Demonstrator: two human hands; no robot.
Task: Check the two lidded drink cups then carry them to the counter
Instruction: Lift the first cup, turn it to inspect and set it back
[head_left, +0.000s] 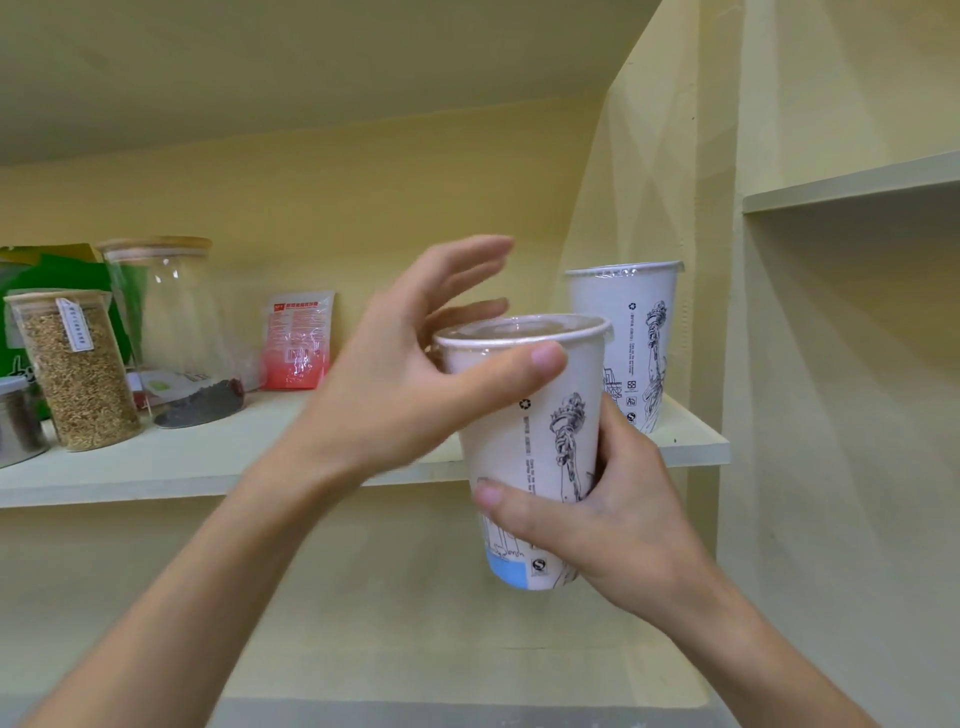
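My right hand (618, 525) grips the lower half of a white paper drink cup (524, 431) with a black line drawing and a clear sealed lid, held up in front of the shelf and tilted slightly. My left hand (410, 379) is at the cup's rim: the thumb lies across the front just under the lid, and the fingers spread behind and above it. A second, matching lidded cup (631, 332) stands upright on the pale shelf (208, 462) at its right end, behind the held cup.
On the shelf's left stand a grain-filled glass jar (78, 374), a near-empty lidded glass jar (171, 322), a metal tin (15, 421) and a green package. A red-and-white sachet (298, 343) leans on the back wall. Another shelf (852, 182) sits higher at the right.
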